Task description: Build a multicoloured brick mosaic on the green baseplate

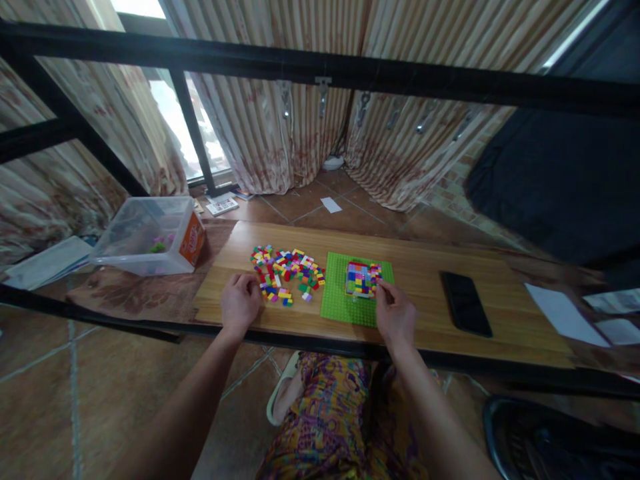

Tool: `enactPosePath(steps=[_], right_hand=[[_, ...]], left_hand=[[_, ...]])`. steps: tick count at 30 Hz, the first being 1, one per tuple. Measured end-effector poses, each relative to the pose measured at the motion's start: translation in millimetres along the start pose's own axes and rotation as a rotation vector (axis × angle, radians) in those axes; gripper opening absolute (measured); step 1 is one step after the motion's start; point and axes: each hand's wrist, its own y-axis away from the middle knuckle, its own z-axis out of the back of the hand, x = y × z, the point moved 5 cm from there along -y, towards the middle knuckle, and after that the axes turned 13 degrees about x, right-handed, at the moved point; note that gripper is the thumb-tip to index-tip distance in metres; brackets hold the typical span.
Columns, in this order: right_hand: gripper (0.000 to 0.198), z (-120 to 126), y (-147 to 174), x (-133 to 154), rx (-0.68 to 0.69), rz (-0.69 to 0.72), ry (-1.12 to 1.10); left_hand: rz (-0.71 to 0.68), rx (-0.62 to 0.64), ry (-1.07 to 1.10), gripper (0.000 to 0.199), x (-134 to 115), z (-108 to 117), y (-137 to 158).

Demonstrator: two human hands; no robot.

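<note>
A block of many-coloured toy bricks (361, 280) is built up on a green studded baseplate (333, 303) at the middle of the wooden board. At the right edge of that build, my right hand (397, 315) pinches a small toy brick, mostly covered by the fingertips. To the left of the baseplate lies a loose, spread-out pile of toy bricks (287, 267) in many colours. My left hand (240, 303) rests beside the pile's left edge with its fingers curled closed. What they hold, if anything, is hidden.
A clear plastic box (145, 257) with an orange label and a few pieces inside stands at the left. On the right lie a black phone (465, 303) and white paper (565, 312). A dark metal bar (320, 63) crosses beyond the wooden board (425, 267).
</note>
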Motion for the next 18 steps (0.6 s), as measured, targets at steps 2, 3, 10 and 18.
enactPosePath(steps=[2, 3, 10, 18], right_hand=[[0.037, -0.9, -0.1, -0.5, 0.013, -0.013, 0.007], [0.037, -1.9, 0.2, -0.8, 0.020, -0.015, 0.010], [0.039, -6.0, 2.5, -3.5, 0.017, -0.024, 0.013], [0.043, -0.1, 0.6, -2.9, -0.027, -0.094, -0.043]], left_hand=[[0.005, 0.001, 0.000, 0.021, -0.5, 0.6, 0.2], [0.007, 0.001, -0.001, 0.020, -0.7, 0.8, 0.2], [0.000, -0.001, 0.001, 0.020, 1.0, -0.2, 0.3], [0.017, 0.003, 0.001, 0.021, 1.4, -0.5, 0.3]])
